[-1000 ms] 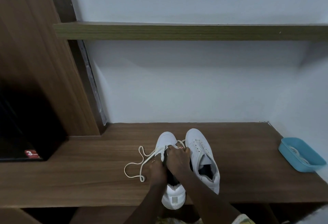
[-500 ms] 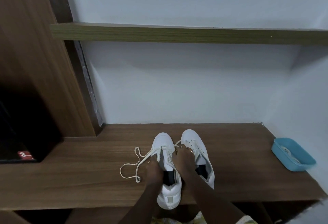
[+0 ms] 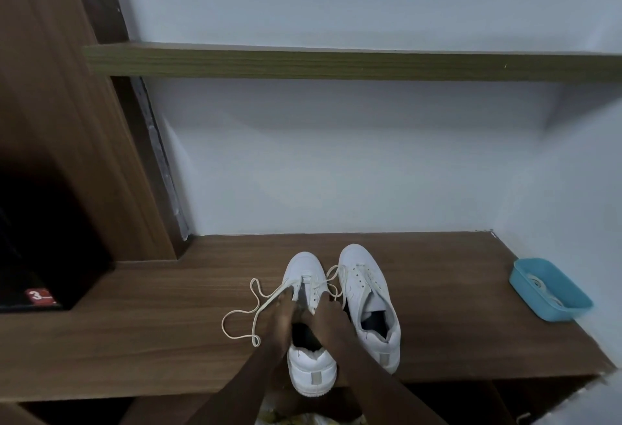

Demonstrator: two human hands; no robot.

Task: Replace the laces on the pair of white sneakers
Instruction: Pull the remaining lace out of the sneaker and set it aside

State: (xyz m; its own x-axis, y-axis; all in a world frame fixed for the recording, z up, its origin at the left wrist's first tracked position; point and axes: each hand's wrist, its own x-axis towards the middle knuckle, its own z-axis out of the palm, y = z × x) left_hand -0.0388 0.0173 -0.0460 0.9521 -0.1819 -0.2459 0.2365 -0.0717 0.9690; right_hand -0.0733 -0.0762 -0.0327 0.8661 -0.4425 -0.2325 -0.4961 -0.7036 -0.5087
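Two white sneakers stand side by side on the wooden shelf [image 3: 437,290], toes toward the wall. The left sneaker [image 3: 311,370] has its heel over the front edge. Its cream lace [image 3: 242,317] runs through the lowest eyelets and loops loosely on the wood to the left. My left hand [image 3: 284,310] grips the left side of that sneaker's eyelet flap. My right hand [image 3: 328,308] pinches the right flap, where the other lace end curls. The right sneaker [image 3: 367,293] has no lace in its eyelets.
A blue plastic tray [image 3: 552,293] holding pale laces sits at the shelf's far right. A dark cabinet opening with a red sticker [image 3: 38,296] is at the left. An upper shelf [image 3: 336,62] runs overhead, against the white wall behind.
My hands have slid from the upper tongue down to the sides of the left sneaker's opening. The view has shifted slightly; the lace loop lies much as before.
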